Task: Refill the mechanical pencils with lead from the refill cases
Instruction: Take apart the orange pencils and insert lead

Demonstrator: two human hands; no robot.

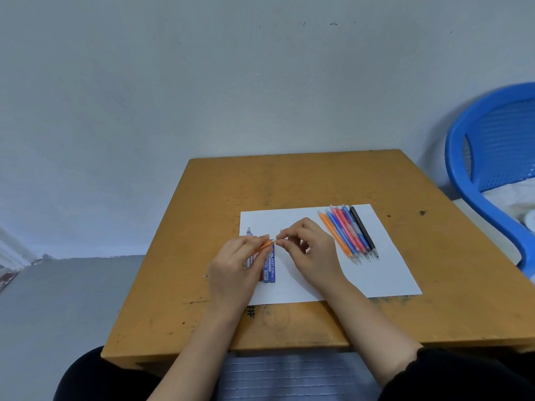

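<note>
**Orange pencil held over the paper's left part**

Your left hand (234, 264) grips a slim orange plastic mechanical pencil (264, 246) above the left part of the white paper sheet (304, 285). Your right hand (311, 250) pinches its pale end with thumb and forefinger; any lead there is too small to tell. Under your left hand, on the paper, lie a flat blue lead refill case (271, 267) and a purple pencil (249, 235). A row of coloured pencils (350, 234) fills the paper's right part. The bare wooden table (289, 180) shows beyond the paper's far edge.
</note>
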